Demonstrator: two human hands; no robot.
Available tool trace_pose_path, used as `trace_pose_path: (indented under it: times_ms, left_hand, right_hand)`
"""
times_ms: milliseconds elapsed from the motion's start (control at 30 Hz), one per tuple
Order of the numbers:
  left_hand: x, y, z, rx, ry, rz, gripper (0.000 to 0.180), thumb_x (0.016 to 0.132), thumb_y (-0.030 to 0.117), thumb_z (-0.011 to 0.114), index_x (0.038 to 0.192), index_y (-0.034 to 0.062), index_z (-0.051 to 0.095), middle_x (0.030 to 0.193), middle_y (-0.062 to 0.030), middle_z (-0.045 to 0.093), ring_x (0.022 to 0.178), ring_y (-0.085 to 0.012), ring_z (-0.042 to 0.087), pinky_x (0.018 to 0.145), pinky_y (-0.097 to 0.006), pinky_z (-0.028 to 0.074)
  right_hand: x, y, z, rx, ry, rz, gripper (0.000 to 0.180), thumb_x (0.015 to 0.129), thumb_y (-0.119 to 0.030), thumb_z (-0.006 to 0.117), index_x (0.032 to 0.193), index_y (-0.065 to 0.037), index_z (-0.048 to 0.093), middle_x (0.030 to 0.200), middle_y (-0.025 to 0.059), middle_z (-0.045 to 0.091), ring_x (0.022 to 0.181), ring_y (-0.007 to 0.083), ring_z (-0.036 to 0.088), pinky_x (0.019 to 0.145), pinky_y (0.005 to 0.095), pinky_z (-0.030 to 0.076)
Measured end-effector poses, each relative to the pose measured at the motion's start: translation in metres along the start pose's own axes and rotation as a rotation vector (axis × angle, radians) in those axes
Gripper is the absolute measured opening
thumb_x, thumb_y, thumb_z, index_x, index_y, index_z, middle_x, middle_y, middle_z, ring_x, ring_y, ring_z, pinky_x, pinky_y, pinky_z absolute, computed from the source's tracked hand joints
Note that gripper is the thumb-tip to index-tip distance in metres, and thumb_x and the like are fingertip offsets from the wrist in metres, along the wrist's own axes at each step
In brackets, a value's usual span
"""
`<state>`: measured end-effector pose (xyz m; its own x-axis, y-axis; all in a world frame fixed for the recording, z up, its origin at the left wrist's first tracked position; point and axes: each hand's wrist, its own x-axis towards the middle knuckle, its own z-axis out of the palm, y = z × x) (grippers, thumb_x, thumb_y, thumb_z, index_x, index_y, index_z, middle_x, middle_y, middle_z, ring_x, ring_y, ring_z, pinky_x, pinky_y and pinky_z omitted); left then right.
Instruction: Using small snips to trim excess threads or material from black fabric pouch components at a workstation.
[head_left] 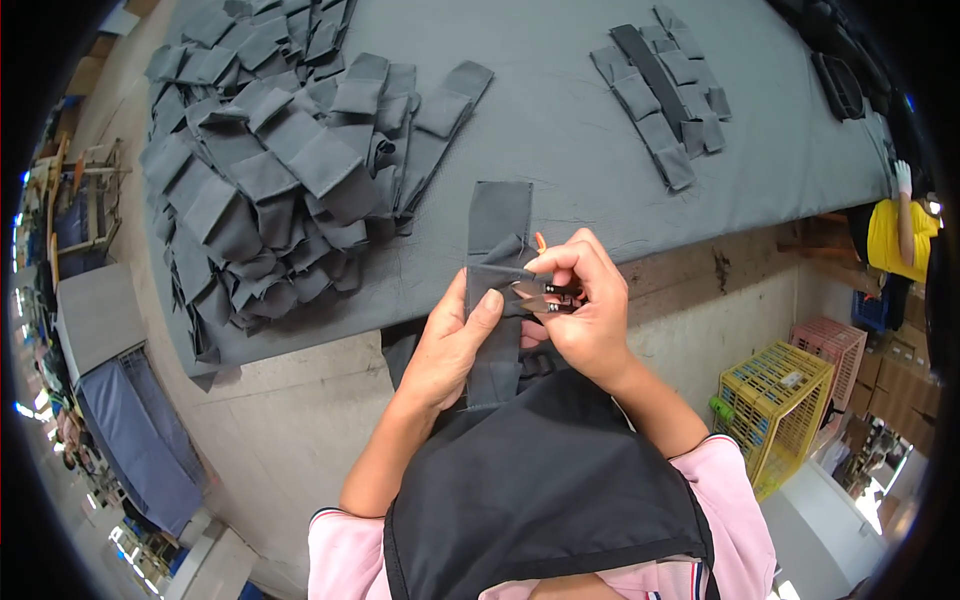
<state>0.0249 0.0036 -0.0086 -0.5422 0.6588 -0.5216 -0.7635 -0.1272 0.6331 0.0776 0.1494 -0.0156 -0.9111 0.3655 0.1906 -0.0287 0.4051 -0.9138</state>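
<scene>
At the table's front edge, my left hand [447, 345] grips a dark grey sewn fabric strip [500, 213], thumb on top and fingers behind it. The strip's far end lies toward the table and its near end hangs over my black apron [560, 450]. My right hand [597, 315] is closed around small thread snips [533, 291], whose metal blades point left at the strip's edge beside my left thumb. A small orange piece [541, 242] shows beyond my right fingers. Whether the blades touch a thread is too small to tell.
A large heap of similar grey strips [270, 170] covers the table's left side. A smaller group of strips [665, 95] lies at the far right of the grey cloth-covered table [540, 110]. Yellow crates [775, 390] stand right, below; a person in yellow [898, 235] is beyond.
</scene>
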Motion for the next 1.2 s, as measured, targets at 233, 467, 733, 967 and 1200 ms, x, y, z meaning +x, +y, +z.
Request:
trace_pose_path:
  times_ms: [233, 467, 733, 967, 1200]
  left_hand:
    - [-0.004, -0.015, -0.008, 0.071, 0.185, -0.046, 0.086, 0.086, 0.053, 0.059, 0.139, -0.0022, 0.017, 0.125, -0.0130, 0.044, 0.119, -0.0202, 0.040, 0.102, -0.035, 0.030]
    - [0.001, 0.000, 0.001, 0.019, 0.063, 0.057, 0.050, 0.094, 0.032, 0.053, 0.127, -0.0007, 0.034, 0.106, -0.0131, 0.059, 0.089, -0.0196, 0.062, 0.079, -0.031, 0.051]
    - [0.003, 0.001, -0.001, -0.102, 0.055, 0.061, 0.041, 0.096, 0.027, 0.050, 0.127, 0.0033, 0.038, 0.111, -0.0106, 0.060, 0.092, -0.0174, 0.060, 0.081, -0.032, 0.050]
    - [0.003, 0.000, 0.003, -0.099, 0.073, 0.052, 0.039, 0.096, 0.026, 0.051, 0.126, 0.0042, 0.040, 0.111, -0.0091, 0.060, 0.089, -0.0150, 0.059, 0.080, -0.029, 0.048]
    - [0.003, -0.003, -0.003, -0.080, 0.068, 0.051, 0.037, 0.096, 0.026, 0.051, 0.126, 0.0066, 0.040, 0.112, -0.0090, 0.059, 0.091, -0.0159, 0.060, 0.079, -0.029, 0.049]
  right_hand:
    - [-0.020, 0.007, 0.019, 0.112, -0.008, -0.148, 0.039, 0.055, 0.018, 0.060, 0.088, -0.003, 0.058, 0.077, 0.0047, 0.048, 0.059, 0.0112, 0.053, 0.048, 0.0244, 0.042]
    - [-0.014, -0.002, -0.003, 0.345, -0.084, 0.177, 0.033, 0.078, 0.005, 0.063, 0.109, -0.003, 0.054, 0.091, 0.0055, 0.045, 0.063, 0.0081, 0.056, 0.052, 0.0197, 0.048]
    - [-0.023, -0.011, -0.029, -0.261, -0.074, -0.024, 0.032, 0.066, 0.000, 0.073, 0.097, -0.004, 0.066, 0.077, 0.0054, 0.049, 0.063, 0.0159, 0.047, 0.055, 0.0277, 0.041]
    - [-0.011, -0.014, -0.021, -0.309, -0.076, -0.152, 0.027, 0.066, -0.008, 0.073, 0.090, -0.006, 0.062, 0.074, 0.0045, 0.050, 0.057, 0.0202, 0.053, 0.052, 0.0310, 0.042]
    - [-0.011, -0.019, -0.023, -0.465, -0.149, -0.192, 0.024, 0.065, -0.007, 0.073, 0.087, -0.006, 0.063, 0.072, 0.0041, 0.049, 0.058, 0.0199, 0.053, 0.053, 0.0306, 0.043]
